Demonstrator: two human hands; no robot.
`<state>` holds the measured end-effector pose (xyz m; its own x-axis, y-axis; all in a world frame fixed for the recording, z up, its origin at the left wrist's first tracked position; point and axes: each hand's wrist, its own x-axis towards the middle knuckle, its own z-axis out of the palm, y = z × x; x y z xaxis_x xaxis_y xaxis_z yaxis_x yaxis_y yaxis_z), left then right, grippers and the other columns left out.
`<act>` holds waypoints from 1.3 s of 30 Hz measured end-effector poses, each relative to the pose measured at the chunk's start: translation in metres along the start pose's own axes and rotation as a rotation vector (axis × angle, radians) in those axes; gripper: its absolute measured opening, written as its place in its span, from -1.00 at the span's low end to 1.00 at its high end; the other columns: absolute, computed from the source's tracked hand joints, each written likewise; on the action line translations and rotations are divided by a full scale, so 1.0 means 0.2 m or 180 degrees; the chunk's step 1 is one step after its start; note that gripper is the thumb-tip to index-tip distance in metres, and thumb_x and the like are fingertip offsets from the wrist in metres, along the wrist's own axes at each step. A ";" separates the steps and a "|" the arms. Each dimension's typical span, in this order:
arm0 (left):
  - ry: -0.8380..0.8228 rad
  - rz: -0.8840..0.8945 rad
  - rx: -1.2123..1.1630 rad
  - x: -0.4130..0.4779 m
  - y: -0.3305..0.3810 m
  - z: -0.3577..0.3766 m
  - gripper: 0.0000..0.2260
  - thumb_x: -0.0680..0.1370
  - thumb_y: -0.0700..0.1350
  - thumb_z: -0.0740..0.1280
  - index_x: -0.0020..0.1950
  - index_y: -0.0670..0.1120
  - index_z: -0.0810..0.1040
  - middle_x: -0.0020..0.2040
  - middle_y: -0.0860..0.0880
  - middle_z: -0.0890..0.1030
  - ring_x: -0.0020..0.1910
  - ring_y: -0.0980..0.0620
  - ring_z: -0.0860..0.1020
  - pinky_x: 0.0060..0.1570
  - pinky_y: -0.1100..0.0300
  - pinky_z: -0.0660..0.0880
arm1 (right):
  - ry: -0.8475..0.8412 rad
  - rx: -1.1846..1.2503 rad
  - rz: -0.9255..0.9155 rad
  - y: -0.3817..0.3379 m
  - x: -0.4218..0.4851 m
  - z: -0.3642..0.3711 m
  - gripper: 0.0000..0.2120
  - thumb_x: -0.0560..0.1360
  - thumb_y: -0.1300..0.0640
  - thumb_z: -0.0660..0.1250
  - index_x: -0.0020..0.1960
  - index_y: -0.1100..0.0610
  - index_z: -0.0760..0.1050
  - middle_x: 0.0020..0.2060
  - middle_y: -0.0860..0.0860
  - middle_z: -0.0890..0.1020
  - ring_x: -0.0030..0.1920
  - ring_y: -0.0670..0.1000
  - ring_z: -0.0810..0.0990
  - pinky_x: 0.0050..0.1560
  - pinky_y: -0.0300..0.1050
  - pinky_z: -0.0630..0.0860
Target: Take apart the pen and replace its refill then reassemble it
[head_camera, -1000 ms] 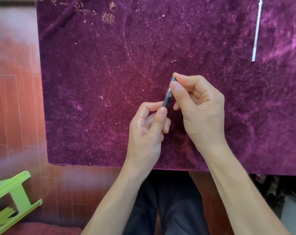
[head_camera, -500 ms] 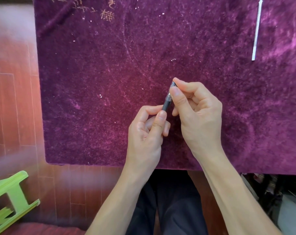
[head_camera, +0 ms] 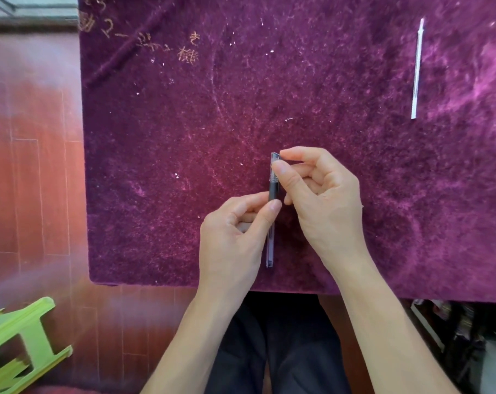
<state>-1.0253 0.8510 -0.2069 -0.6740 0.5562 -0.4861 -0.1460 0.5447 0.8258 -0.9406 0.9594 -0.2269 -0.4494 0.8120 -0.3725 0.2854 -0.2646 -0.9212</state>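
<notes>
A pen [head_camera: 273,191] with a clear barrel, a dark grip and a clear cap stands nearly vertical in the frame, just above the purple velvet tabletop [head_camera: 184,137]. My left hand [head_camera: 235,234] pinches its dark middle between thumb and forefinger. Thumb and forefinger of my right hand [head_camera: 323,200] hold the clear cap at the far end. The pen's near end sticks out below my left hand. A thin white refill [head_camera: 417,69] lies alone at the far right of the table.
The table's near edge runs just past my wrists, and my dark-trousered legs show under it. A green plastic stool [head_camera: 19,342] stands on the red wooden floor at the lower left. Clutter sits on the floor at the lower right.
The pen has swung from a slant to nearly straight away from me, and its near end now shows below my left hand. Both hands have kept their hold.
</notes>
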 end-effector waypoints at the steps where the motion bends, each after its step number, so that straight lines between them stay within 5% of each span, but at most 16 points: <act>1: 0.0015 -0.0015 0.0005 0.01 0.01 0.00 -0.85 0.56 -0.11 0.49 0.11 -0.06 0.75 -0.08 0.06 0.76 -0.11 0.13 0.74 -0.08 0.16 0.69 | -0.0003 -0.0054 0.0004 0.00 0.00 -0.01 -0.91 0.64 0.13 0.47 0.13 0.01 0.68 -0.13 -0.07 0.75 -0.23 -0.18 0.68 -0.15 -0.25 0.62; 7: 0.0339 0.0102 0.0389 0.23 0.09 0.02 -0.85 0.52 -0.01 0.52 0.04 -0.01 0.72 -0.18 0.07 0.73 -0.19 0.14 0.73 -0.11 0.10 0.70 | -0.0025 -0.0389 0.0205 0.06 -0.05 -0.08 -0.87 0.65 0.09 0.43 0.09 -0.13 0.69 -0.11 -0.10 0.75 -0.23 -0.15 0.68 -0.16 -0.30 0.64; 14: 0.0681 0.0691 0.1089 0.56 0.27 0.05 -0.87 0.53 -0.03 0.50 0.04 -0.01 0.70 -0.28 0.20 0.62 -0.28 0.40 0.59 -0.22 0.58 0.46 | 0.0036 -0.0964 0.0151 0.07 -0.14 -0.17 -0.85 0.61 0.08 0.42 0.01 -0.19 0.68 -0.09 -0.20 0.71 -0.13 -0.12 0.67 -0.20 -0.48 0.51; 22: 0.0844 0.0843 0.1592 0.68 0.29 0.12 -0.82 0.55 -0.10 0.46 0.13 -0.09 0.67 -0.15 0.03 0.68 -0.19 0.03 0.66 0.03 0.05 0.61 | 0.0123 -0.0969 0.0283 0.09 -0.17 -0.21 -0.84 0.60 0.11 0.43 -0.01 -0.16 0.69 -0.12 -0.17 0.71 -0.15 -0.09 0.66 -0.18 -0.48 0.50; 30: 0.0889 0.0704 0.1586 0.66 0.31 0.11 -0.72 0.53 0.04 0.48 0.14 -0.09 0.66 -0.17 0.06 0.67 -0.12 0.04 0.67 0.07 0.08 0.60 | 0.0156 -0.0729 0.0389 0.07 -0.15 -0.25 -0.82 0.63 0.12 0.43 0.00 -0.16 0.69 -0.16 -0.15 0.72 -0.19 -0.09 0.68 -0.16 -0.38 0.58; 36: 0.0571 0.0449 0.1407 0.43 0.36 -0.02 -0.87 0.54 0.06 0.43 0.04 0.07 0.65 -0.24 0.17 0.63 -0.28 0.28 0.59 -0.16 0.34 0.53 | 0.0272 -0.0522 0.0309 -0.13 -0.25 -0.32 -0.80 0.63 0.13 0.42 -0.01 -0.19 0.68 -0.17 -0.15 0.73 -0.22 -0.13 0.66 -0.16 -0.39 0.56; 39: 0.0130 0.0145 0.1001 0.23 0.40 -0.08 -0.93 0.58 0.00 0.37 -0.07 0.10 0.65 -0.22 0.10 0.69 -0.33 0.25 0.61 -0.25 0.34 0.52 | 0.0371 -0.0440 0.0174 -0.35 -0.36 -0.39 -0.83 0.64 0.14 0.43 -0.02 -0.12 0.69 -0.19 -0.18 0.73 -0.21 -0.16 0.67 -0.14 -0.39 0.56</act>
